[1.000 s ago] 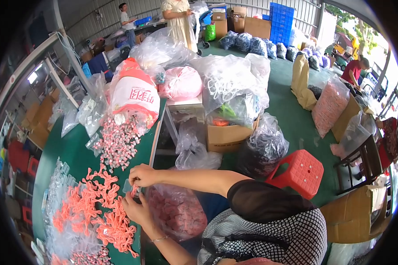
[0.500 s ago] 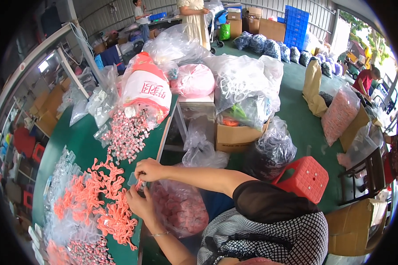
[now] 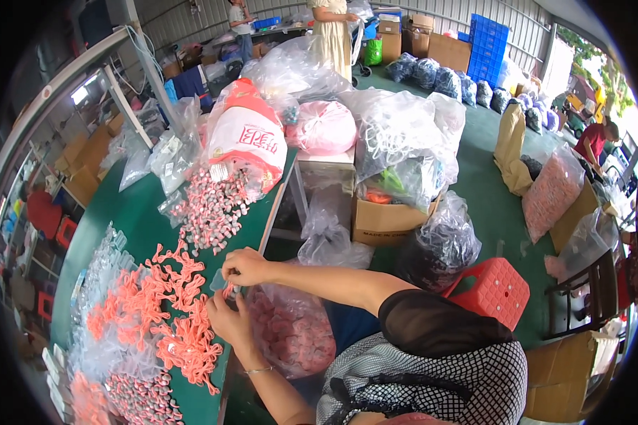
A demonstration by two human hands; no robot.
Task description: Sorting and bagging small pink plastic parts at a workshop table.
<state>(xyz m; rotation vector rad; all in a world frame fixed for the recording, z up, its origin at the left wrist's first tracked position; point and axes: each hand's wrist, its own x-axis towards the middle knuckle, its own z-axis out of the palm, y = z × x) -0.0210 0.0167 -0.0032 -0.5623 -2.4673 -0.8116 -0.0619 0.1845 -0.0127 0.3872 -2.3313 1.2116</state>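
Observation:
My right hand [image 3: 245, 268] is pinched at the table's edge over a small pale, clear plastic piece [image 3: 218, 282]. Just below it, my left hand [image 3: 228, 320] closes its fingertips around a small pink-and-grey piece [image 3: 230, 291]. The hands nearly meet, and fingers partly cover both pieces. Coral looped cords [image 3: 184, 347] lie in a tangled heap left of my hands. Beyond them, small pink-and-grey pieces [image 3: 213, 212] spill from a red and white sack [image 3: 244, 142]. Clear plastic pouches [image 3: 110, 265] are piled at the table's far side.
A clear bag of pink pieces [image 3: 294, 329] stands against the table edge below my forearms. More small pieces [image 3: 142, 397] lie at the near end. Nearby are a cardboard box [image 3: 383, 225], a dark-filled bag [image 3: 439, 244] and a red stool [image 3: 496, 290]. Other people stand farther off.
The whole view has shifted slightly, moving the background right and down. Both hands keep nearly the same pinched pose, close together at the table edge.

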